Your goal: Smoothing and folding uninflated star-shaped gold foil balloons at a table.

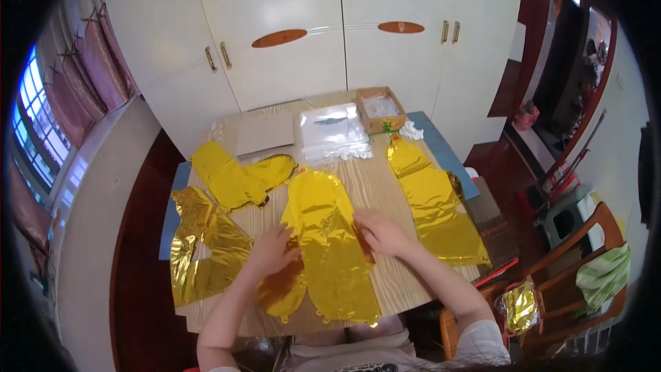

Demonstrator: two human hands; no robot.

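Note:
A flat gold foil balloon [327,234] lies lengthwise on the table in front of me, its far end rounded and its near end at the table's front edge. My left hand [274,253] rests at its left side, fingers stretched over the foil. At the right edge, my right hand [380,232] touches the balloon with its fingers extended. Both hands look open. More flat gold balloons lie around: a folded one [237,176] at the far left, a crinkled one [206,244] at the near left, and a long one [437,210] on the right.
Behind the balloons are a stack of clear plastic bags [332,131], a cardboard sheet [264,136] and an open cardboard box [381,110] with clear packets inside. White cabinets [275,0] stand beyond the table. A wooden chair [551,289] with a gold foil packet [521,308] is at the right.

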